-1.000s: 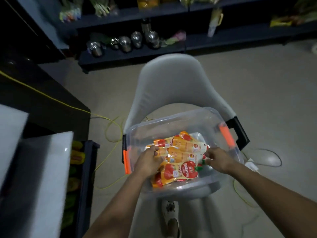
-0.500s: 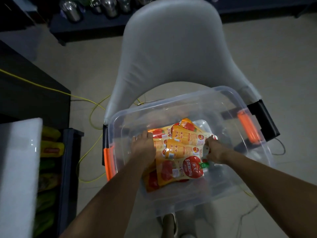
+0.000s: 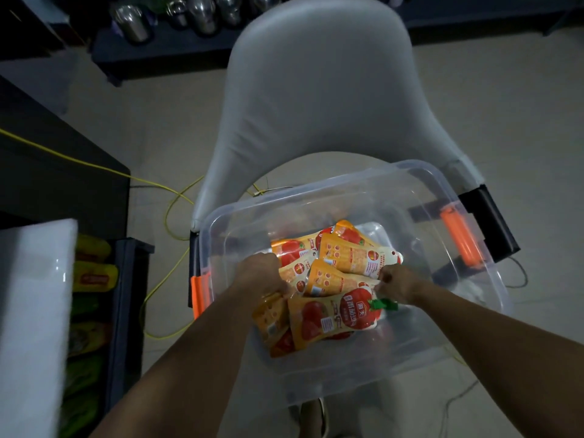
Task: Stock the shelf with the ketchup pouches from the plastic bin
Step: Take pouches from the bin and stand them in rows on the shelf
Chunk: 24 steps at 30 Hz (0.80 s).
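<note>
Pale floor (image 3: 505, 105) lies under a grey chair (image 3: 316, 90) carrying the plastic bin (image 3: 442, 330) — inside the bin, ketchup pouches (image 3: 341, 279) sit between the hands, left hand (image 3: 259, 275) gripping their left edge, right hand (image 3: 398, 282) pinching their right.

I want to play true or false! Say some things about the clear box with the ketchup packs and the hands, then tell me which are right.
1. The plastic bin sits on a chair. True.
2. The left hand and the right hand are both inside the bin, holding the ketchup pouches. True.
3. The bin has its lid on. False: the top is open, and no lid covers it.
4. The bin's latches are blue. False: they are orange.
5. A yellow cable lies on the floor beside the chair. True.
</note>
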{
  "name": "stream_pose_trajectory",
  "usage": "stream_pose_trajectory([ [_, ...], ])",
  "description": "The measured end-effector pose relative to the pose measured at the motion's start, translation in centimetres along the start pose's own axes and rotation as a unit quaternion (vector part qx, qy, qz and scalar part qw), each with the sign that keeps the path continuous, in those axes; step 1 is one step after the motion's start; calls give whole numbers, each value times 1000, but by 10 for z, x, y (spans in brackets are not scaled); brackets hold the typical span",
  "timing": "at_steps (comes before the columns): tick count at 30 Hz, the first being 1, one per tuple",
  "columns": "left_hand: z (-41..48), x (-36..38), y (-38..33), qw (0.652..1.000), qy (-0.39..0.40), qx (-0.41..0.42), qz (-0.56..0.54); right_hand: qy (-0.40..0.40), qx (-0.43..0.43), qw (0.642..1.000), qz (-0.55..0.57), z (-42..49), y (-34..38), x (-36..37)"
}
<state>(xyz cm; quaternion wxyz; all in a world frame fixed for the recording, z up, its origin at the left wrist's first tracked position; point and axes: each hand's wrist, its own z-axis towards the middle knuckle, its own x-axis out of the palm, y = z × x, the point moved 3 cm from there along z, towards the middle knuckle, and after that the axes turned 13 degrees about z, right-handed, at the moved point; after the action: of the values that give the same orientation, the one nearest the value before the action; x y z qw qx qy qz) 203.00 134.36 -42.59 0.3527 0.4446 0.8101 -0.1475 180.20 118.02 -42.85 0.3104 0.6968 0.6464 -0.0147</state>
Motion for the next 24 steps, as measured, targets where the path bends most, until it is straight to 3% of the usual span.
stream_pose_trajectory([
  [6,-13,-6,0,995,50,58,-67,-48,-67,996,-27,-14,7,-9],
  [11,-42,-29,4,996,-56,62,-11,-131,-184,974,-6,-58,47,-30],
  [16,-89,-65,8,987,-135,31,-78,-146,-273,934,-176,-121,88,-50],
  [19,-128,-81,7,957,-168,19,-237,-184,-337,904,-190,-158,102,-64],
  [24,-207,-76,9,847,-179,-57,-498,-259,-465,829,-173,-235,124,-88],
])
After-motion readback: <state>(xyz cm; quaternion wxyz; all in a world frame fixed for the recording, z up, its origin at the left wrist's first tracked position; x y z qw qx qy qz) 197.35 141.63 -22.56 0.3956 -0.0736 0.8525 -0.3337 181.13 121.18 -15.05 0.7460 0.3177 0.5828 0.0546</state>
